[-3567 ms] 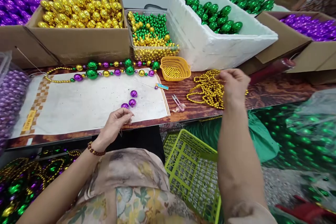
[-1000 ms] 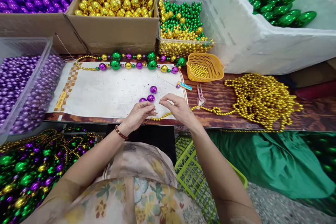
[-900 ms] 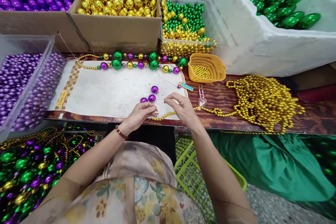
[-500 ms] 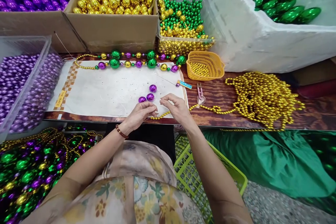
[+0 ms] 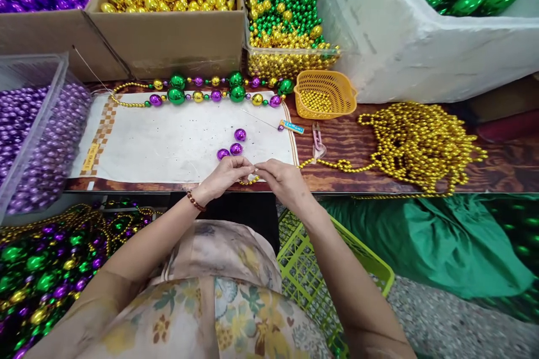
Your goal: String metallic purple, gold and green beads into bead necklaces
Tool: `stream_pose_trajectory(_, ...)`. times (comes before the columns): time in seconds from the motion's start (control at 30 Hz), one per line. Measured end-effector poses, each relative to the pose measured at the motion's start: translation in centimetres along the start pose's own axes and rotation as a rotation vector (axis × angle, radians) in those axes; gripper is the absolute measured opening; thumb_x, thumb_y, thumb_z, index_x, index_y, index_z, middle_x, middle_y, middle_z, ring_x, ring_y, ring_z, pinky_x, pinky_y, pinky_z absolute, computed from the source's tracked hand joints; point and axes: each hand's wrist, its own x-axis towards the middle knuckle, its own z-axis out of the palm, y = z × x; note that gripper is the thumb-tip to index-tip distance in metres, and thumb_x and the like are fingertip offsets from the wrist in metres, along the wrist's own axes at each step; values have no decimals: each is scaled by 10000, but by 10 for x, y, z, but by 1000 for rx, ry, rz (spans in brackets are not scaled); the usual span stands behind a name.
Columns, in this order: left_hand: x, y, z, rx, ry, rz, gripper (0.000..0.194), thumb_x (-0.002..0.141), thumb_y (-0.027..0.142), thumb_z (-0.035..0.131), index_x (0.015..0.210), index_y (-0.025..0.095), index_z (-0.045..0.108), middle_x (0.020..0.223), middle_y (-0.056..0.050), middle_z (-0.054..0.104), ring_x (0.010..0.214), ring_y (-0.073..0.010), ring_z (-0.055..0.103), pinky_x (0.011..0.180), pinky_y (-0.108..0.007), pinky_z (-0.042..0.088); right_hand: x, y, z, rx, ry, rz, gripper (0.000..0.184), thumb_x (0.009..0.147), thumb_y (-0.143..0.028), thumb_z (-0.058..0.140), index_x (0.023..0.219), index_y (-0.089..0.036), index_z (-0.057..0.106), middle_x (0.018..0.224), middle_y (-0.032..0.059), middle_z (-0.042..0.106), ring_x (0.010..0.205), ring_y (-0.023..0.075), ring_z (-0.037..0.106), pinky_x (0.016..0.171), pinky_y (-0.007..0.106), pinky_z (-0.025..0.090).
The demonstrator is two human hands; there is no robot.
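My left hand (image 5: 227, 175) is closed in a pinch on a gold bead string (image 5: 251, 180), which curves just below the fingertips. Against those fingertips, my right hand (image 5: 284, 179) pinches something too small to make out. Part of the bead string runs hidden under the right hand and comes out to its right. Three shiny purple beads (image 5: 236, 148) lie just beyond the left hand on a white cloth (image 5: 168, 146). Behind them, a thin needle (image 5: 261, 119) lies near a small blue label (image 5: 292, 127).
A strung necklace (image 5: 176, 95) of green, gold and purple beads lies along the back. To the right are an orange basket (image 5: 326, 114), pink snips (image 5: 317, 140) and heaped gold strands (image 5: 421, 148). Bead boxes (image 5: 168, 39) line the rear; a green crate (image 5: 303, 252) stands below.
My hands have come together, so their fingertips now meet. The gold string's visible stretch between them is shorter and more curved. The whole view has shifted slightly.
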Motion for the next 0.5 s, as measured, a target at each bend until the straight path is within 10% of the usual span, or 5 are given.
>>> stream_pose_trajectory(0.13, 3, 1, -3, 120, -72, 29, 240, 723, 369, 811, 717, 139, 743, 581, -6, 614, 533, -94, 521, 537, -215, 398, -7, 13, -2, 98, -2, 98, 223, 910, -349, 615, 764, -229, 734, 725, 39, 685, 676, 188, 601, 655, 305, 423)
stream_pose_trajectory(0.27, 6, -3, 3, 120, -13, 114, 229, 727, 363, 822, 780, 149, 760, 591, 1, 619, 536, -98, 525, 539, -222, 401, -17, 17, -4, 651, -110, 395, 305, 795, -488, 745, 702, -205, 678, 543, -22, 548, 475, 121, 441, 489, 261, 338)
stream_pose_trajectory(0.5, 1, -18, 24, -65, 203, 217, 249, 703, 376, 857, 741, 163, 734, 683, -2, 661, 583, -106, 573, 596, -251, 449, -16, 7, 37, 1189, 277, 396, 255, 717, -401, 795, 905, -235, 747, 624, -43, 484, 531, 113, 434, 542, 292, 422)
